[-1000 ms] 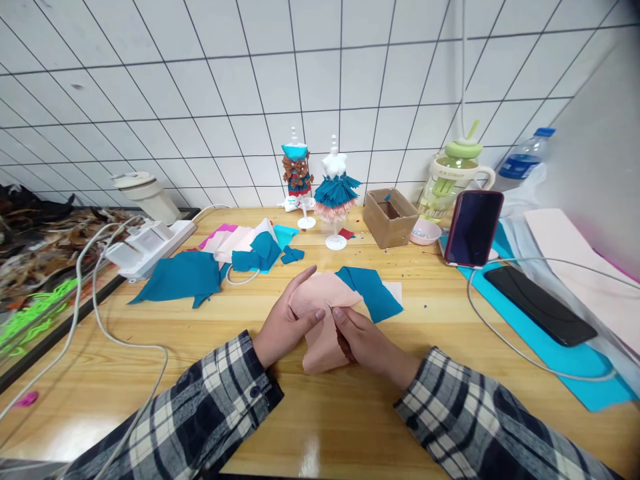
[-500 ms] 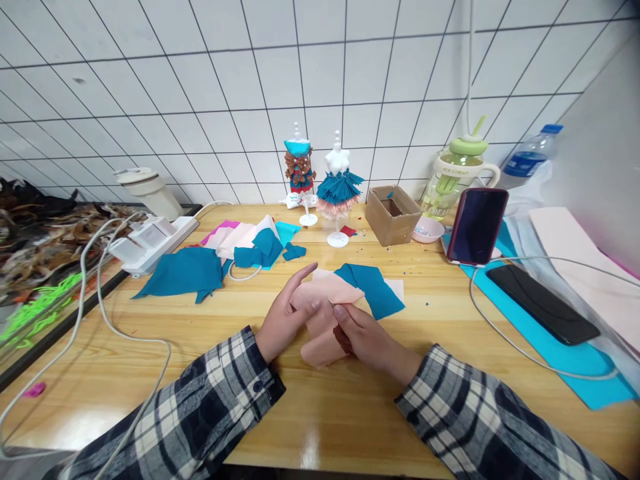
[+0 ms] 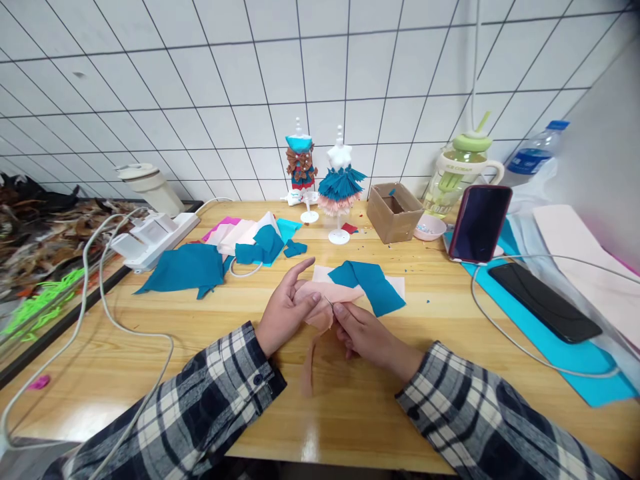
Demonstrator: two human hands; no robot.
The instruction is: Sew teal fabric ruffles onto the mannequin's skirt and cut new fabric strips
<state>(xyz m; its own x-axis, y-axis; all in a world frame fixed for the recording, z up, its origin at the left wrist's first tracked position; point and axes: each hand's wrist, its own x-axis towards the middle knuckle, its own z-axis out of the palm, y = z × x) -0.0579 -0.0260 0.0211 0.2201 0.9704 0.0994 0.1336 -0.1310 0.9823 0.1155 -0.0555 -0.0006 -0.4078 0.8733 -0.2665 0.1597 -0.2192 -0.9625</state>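
Note:
My left hand [image 3: 285, 312] grips a pale pink cloth [image 3: 333, 291], its thumb on top and its index finger raised. From the right, my right hand [image 3: 364, 333] pinches a thin needle-like tool [image 3: 329, 303] at the cloth's lower edge. A narrow strip [image 3: 308, 375] hangs below the cloth. Just behind my hands, a folded teal cloth [image 3: 375, 285] lies over a pale piece. Two small dress forms stand at the back, one in a teal and pink ruffled skirt [image 3: 341, 190], the other with brown bows [image 3: 301, 167].
Teal fabric [image 3: 183, 269] and a white power strip [image 3: 163, 241] lie left. A cardboard box [image 3: 395, 217], a pink bowl [image 3: 429, 228], an upright phone [image 3: 479, 223] and a flat black phone [image 3: 545, 302] are right. Loose white cables cross both sides.
The lower part of the pink cloth has folded up and narrowed, and a strip now hangs down. The brown patch by my right fingers no longer shows. The view has shifted slightly.

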